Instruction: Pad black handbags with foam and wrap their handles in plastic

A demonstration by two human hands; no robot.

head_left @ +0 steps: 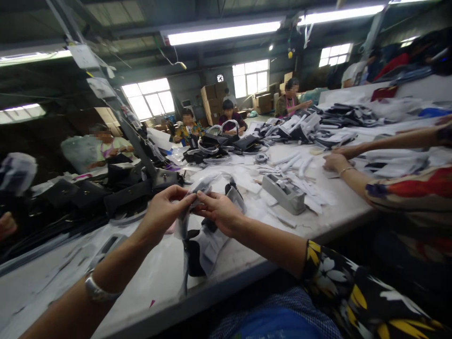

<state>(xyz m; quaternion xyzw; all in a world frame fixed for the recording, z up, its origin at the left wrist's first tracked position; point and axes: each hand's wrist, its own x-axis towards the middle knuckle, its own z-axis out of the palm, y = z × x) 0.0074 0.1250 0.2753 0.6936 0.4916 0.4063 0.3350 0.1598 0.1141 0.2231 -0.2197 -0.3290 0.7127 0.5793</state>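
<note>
My left hand [168, 206] and my right hand [223, 213] meet over the table, fingertips pinched together on a bag strap [205, 182] wrapped in pale, translucent material. The strap loops up from a black handbag [195, 256], which stands at the table's front edge with white paper around part of it. One end of the wrapped strap hangs down on the left side of the bag. My fingers hide the exact spot they grip. Right of my right hand sits a grey tape dispenser [283, 193].
Black handbags [123, 200] crowd the left side of the table [148, 278], near a second dispenser [110, 247]. More wrapped bags [226, 143] and white strips [300, 165] lie further back. A co-worker's hands [337, 160] work at the right; several people sit across. A slanted post [136, 127] rises at left.
</note>
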